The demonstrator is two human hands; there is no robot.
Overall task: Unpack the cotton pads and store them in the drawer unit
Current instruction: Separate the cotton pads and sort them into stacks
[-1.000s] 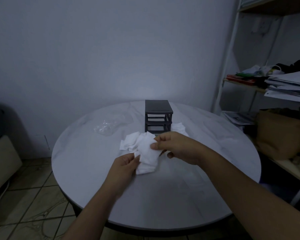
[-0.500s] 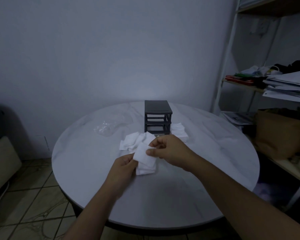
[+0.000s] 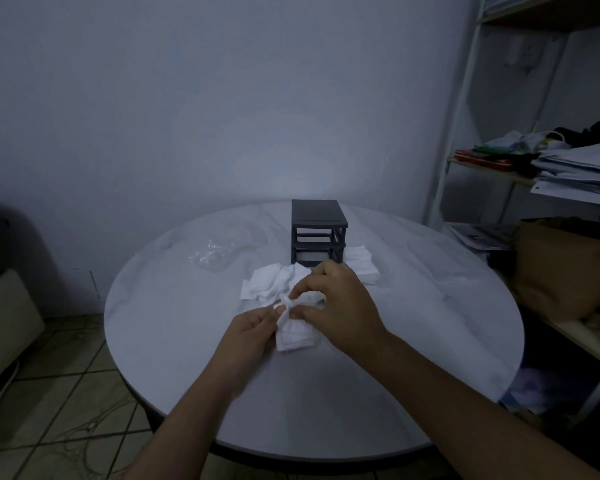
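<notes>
A small dark grey drawer unit [image 3: 318, 230] stands upright near the middle of the round white table [image 3: 174, 327]. Both hands hold one bunch of white cotton pads [image 3: 295, 336] just above the table, in front of the unit. My left hand [image 3: 253, 332] pinches its left edge. My right hand [image 3: 336, 303] grips its top from the right, fingers curled over it. More loose pads [image 3: 269, 284] lie behind the hands, and another pile of pads [image 3: 362, 263] sits at the unit's right side.
A crumpled clear plastic wrapper [image 3: 210, 256] lies on the table left of the unit. A white shelf rack [image 3: 465, 133] with stacked papers [image 3: 579, 171] and a brown bag [image 3: 565, 268] stands at the right. Tiled floor and a beige seat [image 3: 4, 317] are at the left.
The bunch of pads has been squeezed narrower between the hands, and my right hand has curled further over its top. The left hand stays at the pad's left edge.
</notes>
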